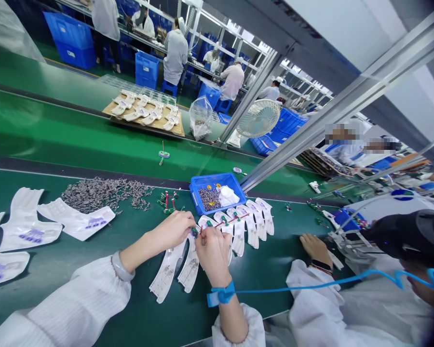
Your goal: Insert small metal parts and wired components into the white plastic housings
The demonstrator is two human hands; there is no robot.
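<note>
Close together, my left hand [177, 228] and my right hand [214, 251] work over a row of white curved plastic shells [167, 274]. A small green circuit board [194, 232] shows at my left fingertips, which are pinched on it. My right fingers are closed too, near a bit of red wire; what they grip is mostly hidden. More green boards joined by red wires [224, 221] lie across the shells just right of my hands. Another bundle of wired boards [169, 201] rests behind my left hand. A blue strap [221, 294] circles my right wrist.
A blue bin [220, 193] with small metal parts and white material stands behind the row. Left of it spreads a heap of small metal parts [106, 192], near larger white shells [31, 221]. Beyond runs a green conveyor [75, 140]. A co-worker's hand [316, 249] lies at right.
</note>
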